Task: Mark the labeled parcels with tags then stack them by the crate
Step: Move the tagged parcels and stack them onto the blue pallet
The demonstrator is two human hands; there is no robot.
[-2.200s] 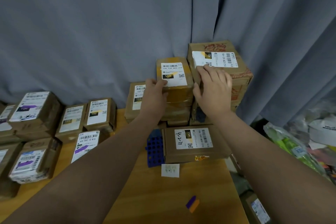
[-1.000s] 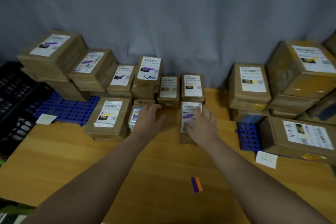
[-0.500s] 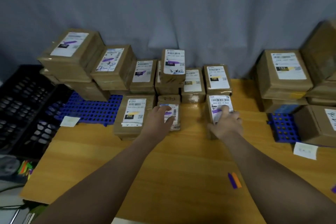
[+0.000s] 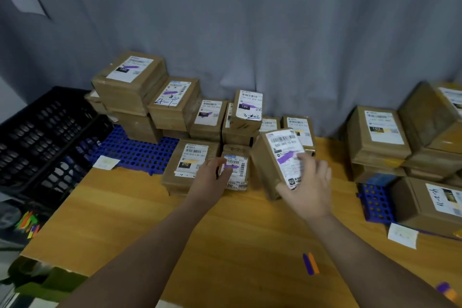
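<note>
A tilted parcel (image 4: 265, 165) with a purple-marked label is gripped between thumb and fingers of the right hand (image 4: 308, 182) at mid-table (image 4: 150, 220), while a small parcel (image 4: 238, 169) just left is touched by the left hand (image 4: 211, 179), its hold unclear.

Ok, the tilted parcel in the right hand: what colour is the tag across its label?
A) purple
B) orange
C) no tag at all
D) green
A: a purple tag lies across the label of the tilted parcel that the right hand holds.
</note>
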